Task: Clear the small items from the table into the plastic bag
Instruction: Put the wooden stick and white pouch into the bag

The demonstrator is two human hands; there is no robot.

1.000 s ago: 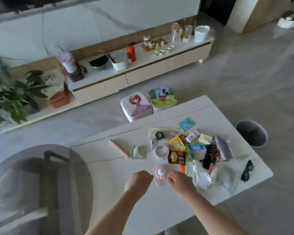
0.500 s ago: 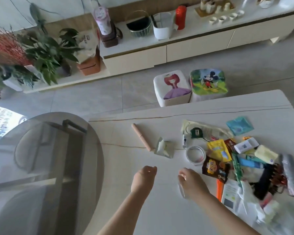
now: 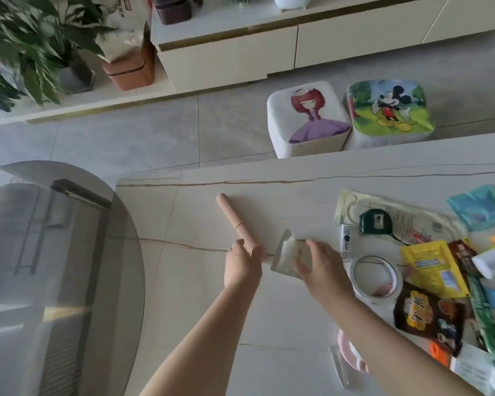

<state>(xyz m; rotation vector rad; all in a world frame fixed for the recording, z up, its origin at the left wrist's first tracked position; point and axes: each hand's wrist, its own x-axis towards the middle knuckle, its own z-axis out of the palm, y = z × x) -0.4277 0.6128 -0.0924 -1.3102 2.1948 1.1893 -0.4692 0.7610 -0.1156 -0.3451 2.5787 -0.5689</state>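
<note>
Left hand (image 3: 242,267) clamped on near end of ribbed tan stick (image 3: 236,224) lying on table (image 3: 183,281). Right hand (image 3: 316,261) fingers spread, resting on crumpled pale packet (image 3: 286,252) just beside. Tape roll (image 3: 375,277), snack packets (image 3: 433,270) at right.

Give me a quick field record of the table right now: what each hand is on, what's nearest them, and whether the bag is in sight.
left hand: closed around near end of ribbed roll
right hand: on crumpled wrapper, grip not clear
roll: lying flat on table, angled away
next to right hand: tape ring
further right: tape measure, yellow pouch, brown snack bag
plastic bag: cannot tell which item it is
</note>
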